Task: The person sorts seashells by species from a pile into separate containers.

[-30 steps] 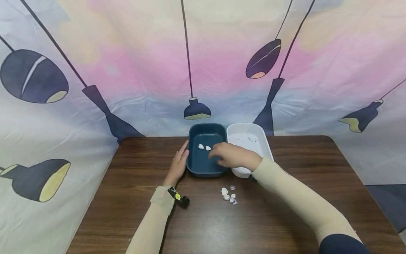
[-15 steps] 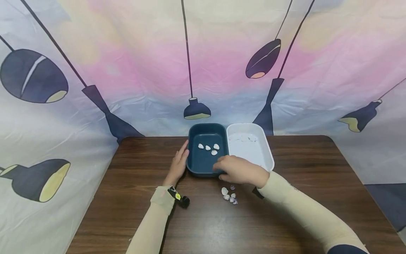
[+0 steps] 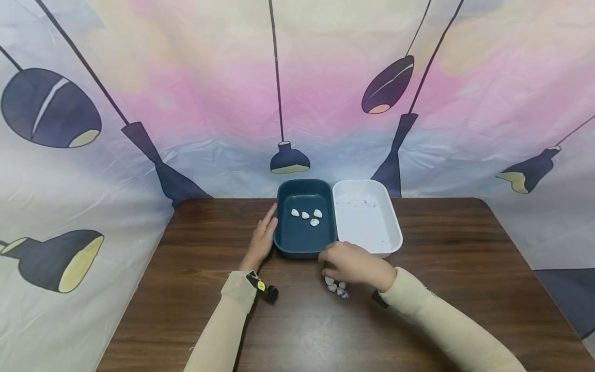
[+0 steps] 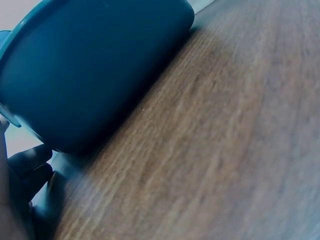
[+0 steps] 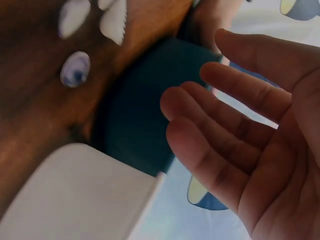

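Observation:
Against the left wall of a dark teal tray [image 3: 297, 242], my left hand [image 3: 261, 240] rests with its fingers extended along the side. Several small white seashells [image 3: 314, 222] lie on that tray's floor. My right hand [image 3: 355, 264] hovers at the tray's front right corner, over a small pile of seashells [image 3: 332, 288] on the table, partly covering it. In the right wrist view its fingers [image 5: 200, 150] are loosely bent and spread, with nothing between them. A purple-and-white seashell [image 5: 76, 69] and a ribbed white seashell [image 5: 115, 22] lie beneath, apart from the hand.
A white tray [image 3: 372, 227] stands right beside the teal one, with a few small dark specks inside. Both sit on a brown wooden table [image 3: 195, 243] near its back edge. A cloth backdrop [image 3: 223, 103] printed with lamps hangs behind.
Two more white seashells came into view in the teal tray as my right hand drew back. It then moved toward me, over the pile of seashells. My left hand has stayed put.

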A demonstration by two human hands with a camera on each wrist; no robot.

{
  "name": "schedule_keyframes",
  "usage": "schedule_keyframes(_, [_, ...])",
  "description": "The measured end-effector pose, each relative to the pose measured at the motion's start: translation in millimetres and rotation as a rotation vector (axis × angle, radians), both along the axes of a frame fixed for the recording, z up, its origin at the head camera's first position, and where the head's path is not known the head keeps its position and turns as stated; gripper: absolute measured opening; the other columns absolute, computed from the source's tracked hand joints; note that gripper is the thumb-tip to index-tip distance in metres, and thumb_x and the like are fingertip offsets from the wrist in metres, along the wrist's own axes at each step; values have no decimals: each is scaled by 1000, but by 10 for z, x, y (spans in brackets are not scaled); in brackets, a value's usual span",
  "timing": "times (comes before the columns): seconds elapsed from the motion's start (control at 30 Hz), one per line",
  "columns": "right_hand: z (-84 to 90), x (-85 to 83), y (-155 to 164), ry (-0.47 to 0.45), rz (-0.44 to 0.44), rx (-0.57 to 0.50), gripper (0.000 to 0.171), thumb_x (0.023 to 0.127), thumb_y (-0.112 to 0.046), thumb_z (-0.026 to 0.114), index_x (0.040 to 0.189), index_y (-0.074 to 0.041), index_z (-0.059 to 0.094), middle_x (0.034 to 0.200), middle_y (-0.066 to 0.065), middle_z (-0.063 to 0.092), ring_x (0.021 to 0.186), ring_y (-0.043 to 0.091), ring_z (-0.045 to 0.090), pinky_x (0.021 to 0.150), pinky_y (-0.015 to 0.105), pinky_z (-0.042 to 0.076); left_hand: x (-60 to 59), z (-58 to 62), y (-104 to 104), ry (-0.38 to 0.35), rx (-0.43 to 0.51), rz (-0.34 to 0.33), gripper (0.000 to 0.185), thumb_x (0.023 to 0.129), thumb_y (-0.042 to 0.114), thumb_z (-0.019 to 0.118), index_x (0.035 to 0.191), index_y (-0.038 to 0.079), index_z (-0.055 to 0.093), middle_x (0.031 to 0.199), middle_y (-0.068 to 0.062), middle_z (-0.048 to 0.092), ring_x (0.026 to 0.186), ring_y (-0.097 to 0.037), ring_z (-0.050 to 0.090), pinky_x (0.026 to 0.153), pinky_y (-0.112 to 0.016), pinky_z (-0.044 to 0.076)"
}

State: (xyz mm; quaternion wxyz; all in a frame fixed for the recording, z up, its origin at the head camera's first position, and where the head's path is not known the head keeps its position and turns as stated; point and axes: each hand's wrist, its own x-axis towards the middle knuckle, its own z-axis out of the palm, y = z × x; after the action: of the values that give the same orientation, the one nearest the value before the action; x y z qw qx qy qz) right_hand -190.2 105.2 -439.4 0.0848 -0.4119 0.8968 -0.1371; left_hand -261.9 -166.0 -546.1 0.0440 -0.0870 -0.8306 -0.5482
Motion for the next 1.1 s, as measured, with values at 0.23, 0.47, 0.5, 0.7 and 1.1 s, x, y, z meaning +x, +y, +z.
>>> schedule_keyframes(0.23, [-156, 59, -36, -36, -97, 15, 15, 92, -15, 81, 80, -13, 71, 65, -8, 55, 59, 6, 52, 56, 29, 49, -6, 14, 8, -9, 9, -5, 54, 117, 35, 37, 168, 19, 33, 170, -8, 34, 158, -31, 27, 131, -51, 0])
schedule_keyframes(0.47, [-275, 100, -81, -71, -163, 15, 17, 92, -12, 79, 78, -13, 69, 59, -11, 56, 48, 1, 53, 49, 26, 47, -7, 28, 10, -3, 15, -3, 54, 117, 36, 37, 168, 19, 33, 170, -8, 34, 158, -31, 26, 131, -51, 0])
schedule_keyframes(0.5, [-288, 107, -85, -84, -166, 11, 16, 92, -11, 79, 79, -12, 70, 58, -12, 56, 45, 0, 53, 48, 25, 48, -7, 29, 8, -2, 13, -4, 54, 117, 35, 37, 167, 19, 33, 170, -8, 34, 158, -31, 27, 131, -51, 0])
schedule_keyframes(0.7, [-380, 127, -109, -90, -168, 17, 12, 89, -9, 81, 82, -10, 72, 62, -9, 59, 44, 1, 51, 45, 23, 47, -14, 11, 2, 3, 4, -4, 53, 117, 34, 38, 168, 19, 33, 170, -8, 35, 158, -31, 28, 131, -50, 0])
schedule_keyframes(1.1, [-469, 155, -164, 9, -131, 26, 17, 86, 1, 77, 77, -12, 70, 70, 0, 64, 59, 11, 56, 50, 33, 49, -10, 11, 6, 4, 0, -5, 54, 117, 34, 38, 167, 17, 33, 170, -11, 35, 158, -33, 28, 131, -52, 0])
